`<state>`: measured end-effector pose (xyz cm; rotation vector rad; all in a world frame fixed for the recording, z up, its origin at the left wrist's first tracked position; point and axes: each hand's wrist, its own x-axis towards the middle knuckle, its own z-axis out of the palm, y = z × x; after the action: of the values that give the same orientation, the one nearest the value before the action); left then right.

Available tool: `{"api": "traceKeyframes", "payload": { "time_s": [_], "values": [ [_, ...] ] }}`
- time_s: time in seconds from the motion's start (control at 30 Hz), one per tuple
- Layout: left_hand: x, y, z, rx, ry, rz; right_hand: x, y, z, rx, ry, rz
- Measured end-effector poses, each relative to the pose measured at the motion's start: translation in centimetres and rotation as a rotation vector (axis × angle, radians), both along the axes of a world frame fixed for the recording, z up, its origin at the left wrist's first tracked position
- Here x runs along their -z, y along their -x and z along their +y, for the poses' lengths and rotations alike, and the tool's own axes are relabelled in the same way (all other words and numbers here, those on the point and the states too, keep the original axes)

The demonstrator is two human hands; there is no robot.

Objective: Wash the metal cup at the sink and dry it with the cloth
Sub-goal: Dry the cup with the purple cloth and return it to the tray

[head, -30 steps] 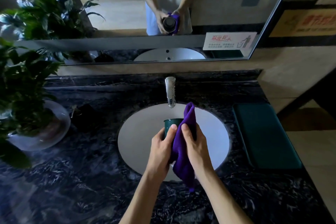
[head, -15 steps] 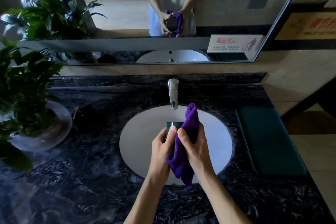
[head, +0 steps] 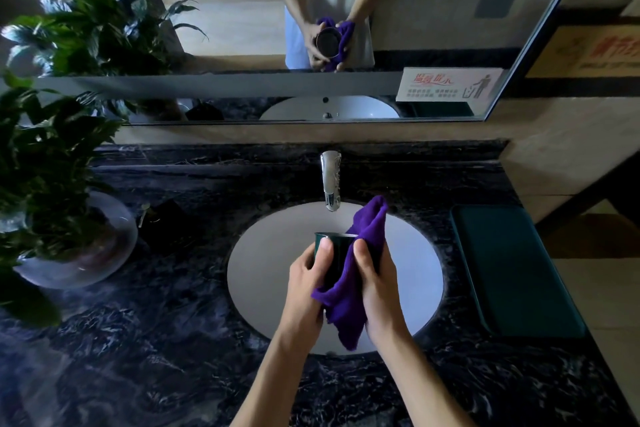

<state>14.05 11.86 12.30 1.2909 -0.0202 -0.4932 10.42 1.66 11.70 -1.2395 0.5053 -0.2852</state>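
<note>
The left hand is gripping the cup. The right hand is pressing the cloth against it. The sign beyond them is too blurred to read.

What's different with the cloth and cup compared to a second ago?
The purple cloth has bunched higher around the cup as the right hand rubs. The left hand keeps gripping the cup over the sink; tap unchanged.

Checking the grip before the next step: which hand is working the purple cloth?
The right hand. It presses the purple cloth against the metal cup over the sink, while the left hand grips the cup bare.
</note>
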Motion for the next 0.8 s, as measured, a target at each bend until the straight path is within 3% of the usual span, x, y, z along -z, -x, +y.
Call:
{"api": "traceKeyframes", "payload": {
  "time_s": [0.1,0.23,0.43,0.57,0.67,0.8],
  "values": [
    [-0.3,-0.2,0.1,0.013,-0.017,-0.003,-0.7,0.1,-0.5,-0.030,-0.153,-0.024],
    [-0.5,-0.1,-0.3,0.112,0.086,0.063,-1.3,-0.3,-0.8,-0.038,-0.504,0.057],
    [-0.2,0.5,-0.4,0.164,0.110,0.036,-0.9,-0.7,-1.6,-0.094,-0.604,0.074],
    [0.4,0.6,-0.8,0.023,0.049,-0.028,-0.2,-0.7,-1.6,-0.078,-0.377,0.073],
    [0.4,0.7,-1.0,-0.101,-0.020,-0.088,-0.3,-0.1,-1.1,-0.120,-0.052,0.042],
    [0.6,0.9,-1.2,-0.080,-0.198,-0.202,-0.6,0.6,-0.4,-0.217,0.317,-0.009]
  ]
}}
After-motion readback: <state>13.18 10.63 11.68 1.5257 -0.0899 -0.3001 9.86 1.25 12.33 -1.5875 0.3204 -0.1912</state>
